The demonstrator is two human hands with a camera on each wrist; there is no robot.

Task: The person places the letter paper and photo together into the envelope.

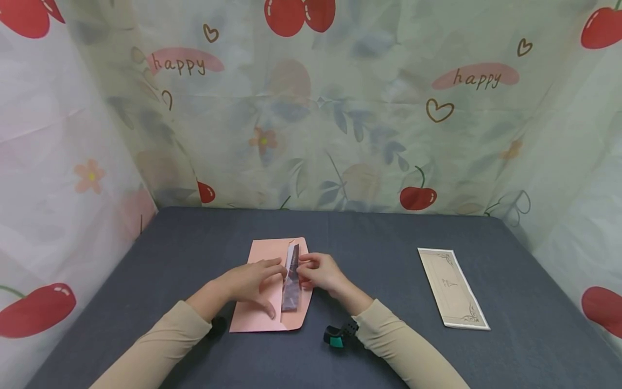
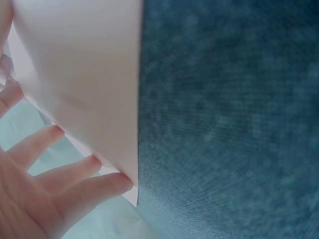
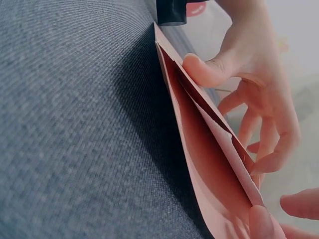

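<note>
A pink envelope [image 1: 257,316] lies on the table with its flap open toward the right. Partly inside its mouth is a card with a dark purple picture [image 1: 291,294] and a white strip along one side. My left hand [image 1: 254,282] rests on the envelope's left part, fingers spread, thumb toward the near side; its fingertips touch the envelope [image 2: 84,84] in the left wrist view. At the card's right edge my right hand [image 1: 324,272] pinches it between thumb and fingers. The right wrist view shows the envelope's mouth [image 3: 199,144] gaping, the card's edge inside.
A cream card with an ornate printed border [image 1: 453,289] lies on the right of the dark table [image 1: 374,248]. A black wrist camera [image 1: 335,337] sits by the right cuff. Patterned curtains [image 1: 320,108] hang behind and at both sides.
</note>
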